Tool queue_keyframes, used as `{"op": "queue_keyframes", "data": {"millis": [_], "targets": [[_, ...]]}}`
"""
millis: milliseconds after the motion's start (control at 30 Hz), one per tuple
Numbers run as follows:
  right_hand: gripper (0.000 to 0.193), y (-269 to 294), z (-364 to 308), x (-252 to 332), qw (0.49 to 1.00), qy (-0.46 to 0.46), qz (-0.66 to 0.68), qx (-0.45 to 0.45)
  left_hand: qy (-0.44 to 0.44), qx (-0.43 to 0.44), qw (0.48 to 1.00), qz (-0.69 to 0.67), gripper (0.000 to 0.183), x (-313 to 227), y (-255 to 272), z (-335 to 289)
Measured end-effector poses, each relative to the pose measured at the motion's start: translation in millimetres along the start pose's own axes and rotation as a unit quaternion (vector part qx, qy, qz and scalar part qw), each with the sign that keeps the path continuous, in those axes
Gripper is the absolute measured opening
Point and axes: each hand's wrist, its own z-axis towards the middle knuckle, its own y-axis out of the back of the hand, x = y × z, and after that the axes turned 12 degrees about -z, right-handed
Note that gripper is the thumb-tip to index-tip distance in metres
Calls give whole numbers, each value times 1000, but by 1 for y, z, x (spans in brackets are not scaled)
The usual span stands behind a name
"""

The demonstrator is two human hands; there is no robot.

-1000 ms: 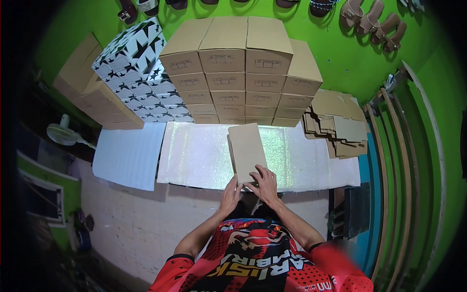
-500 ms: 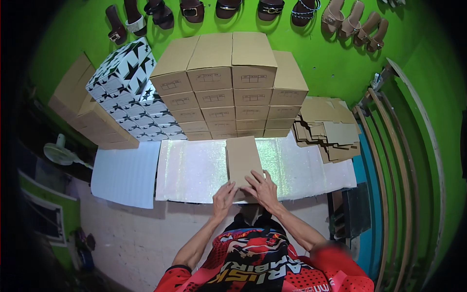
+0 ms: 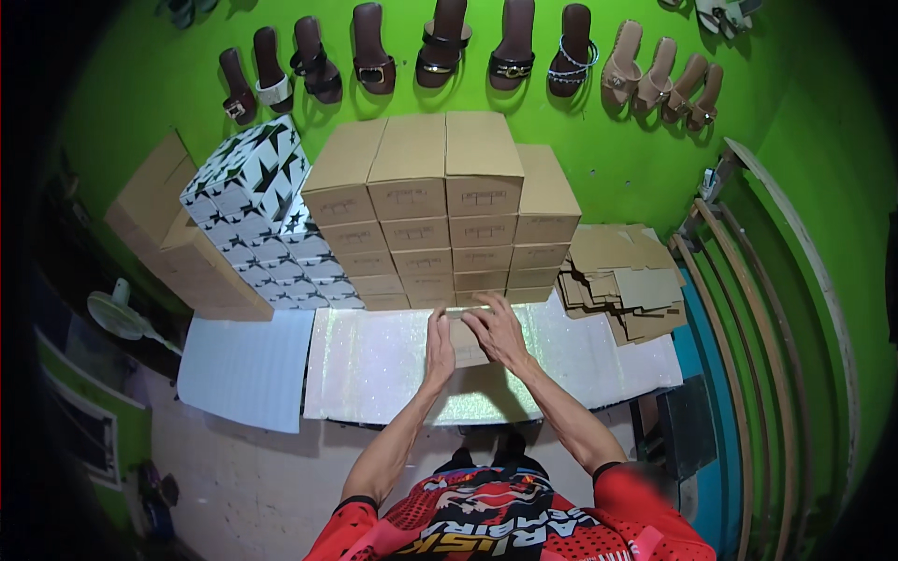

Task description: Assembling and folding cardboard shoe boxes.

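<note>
A small brown cardboard box [image 3: 470, 350] is between my hands, in front of the stack of brown boxes, above the shiny white table covering [image 3: 374, 374]. My left hand [image 3: 440, 344] lies along the box's left side, fingers pointing away from me. Over its top and right side curl the fingers of my right hand [image 3: 498, 333]. A dark shadow falls on the covering below the box. My hands hide much of its top. Right behind rises the stack of brown cardboard boxes [image 3: 402, 201], several high.
White boxes with black stars [image 3: 245, 192] are stacked at the left, beside an open brown carton [image 3: 210, 271]. Flat cardboard pieces [image 3: 631, 280] lie at the right end. A light-blue sheet [image 3: 243, 369] covers the left side. Sandals [image 3: 374, 56] hang on the green wall; wooden rails [image 3: 725, 355] stand right.
Both hands have moved away from me with the box, from the table's front edge toward the stack. The box's front face now shows. My view has tilted up, revealing more wall.
</note>
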Motion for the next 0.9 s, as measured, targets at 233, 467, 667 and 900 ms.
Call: {"op": "queue_keyframes", "data": {"millis": [233,467,667,900], "targets": [[38,7,-7,-1,999,24,26,24,-17,-20,991,-131,48,13,-2,4],[117,48,-10,-6,950,230,-130,167,-12,59,986,-156,36,5,24,8],[131,40,-15,-22,956,180,-48,226,-42,108,993,4,83,-11,29,-3],[129,59,-34,10,943,77,-136,294,-103,302,907,274,145,-66,59,-15]]}}
